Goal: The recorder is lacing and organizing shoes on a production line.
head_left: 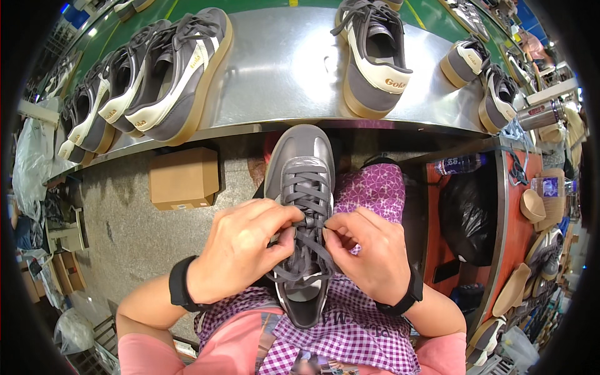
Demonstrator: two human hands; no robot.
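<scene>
A dark grey sneaker [302, 150] with a pale side stripe rests on my lap, its toe pointing away from me toward the metal table. Dark grey shoelaces [307, 187] cross its tongue and lie loosely looped over the opening. From the left, my left hand [253, 240] pinches a lace between thumb and fingertips. On the other side of the laces, my right hand [369, 247] pinches a lace in the same way, close to the shoe's upper eyelets. A black band circles each wrist.
Along the metal table [275, 62] stand several matching sneakers [181, 75], with one sneaker [375, 59] right of centre. Below lies a cardboard box [183, 178] on the floor. At right, a red-brown shelf unit [512, 231] holds a black plastic bag [469, 212] and a bottle [459, 164].
</scene>
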